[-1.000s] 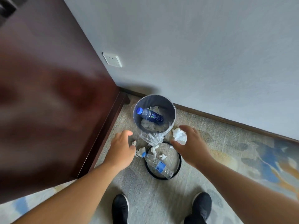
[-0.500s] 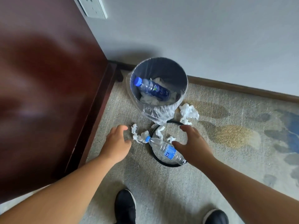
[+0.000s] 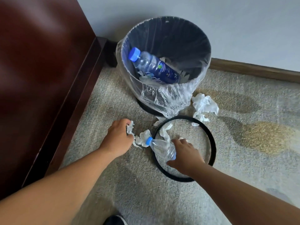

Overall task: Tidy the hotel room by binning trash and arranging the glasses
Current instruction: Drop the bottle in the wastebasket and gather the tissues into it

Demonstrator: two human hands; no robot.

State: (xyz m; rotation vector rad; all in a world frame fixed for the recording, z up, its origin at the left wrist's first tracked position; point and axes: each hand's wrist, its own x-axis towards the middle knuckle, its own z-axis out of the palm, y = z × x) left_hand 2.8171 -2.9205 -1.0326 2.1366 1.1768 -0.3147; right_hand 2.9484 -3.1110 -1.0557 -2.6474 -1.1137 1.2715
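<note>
At the nearest edge, the toe of a dark shoe (image 3: 113, 220) is seen on the grey carpet (image 3: 133, 184), and both bare forearms are extended forward over it. The left hand (image 3: 118, 138) is lowered to the carpet, and one end of a white tissue strip (image 3: 129, 127) is pinched in its curled fingers; the rest of the strip trails rightward to the cap of a crushed bottle (image 3: 159, 147). This clear, blue-capped bottle is laid on its side across the left rim of a black ring (image 3: 211, 140) that lies flat on the carpet, with the cap outside the ring. The right hand (image 3: 185, 153) is placed over the base end of the bottle, fingers spread and arched, thumb on the near side; whether a closed grip has been formed cannot be told. A twisted tissue (image 3: 165, 129) is located inside the ring, beside the bottle neck. A larger crumpled tissue (image 3: 204, 106) is found just beyond the ring, to the right of the bin (image 3: 201, 49). The dark, round bin is fitted with a clear liner (image 3: 162, 98) draped over its rim, and a blue-label bottle (image 3: 154, 67) is contained in it, resting on white paper waste. A dark wooden cabinet (image 3: 40, 62) stands at the left, and a brown baseboard (image 3: 253, 70) runs along the pale wall (image 3: 227, 21) behind the bin
</note>
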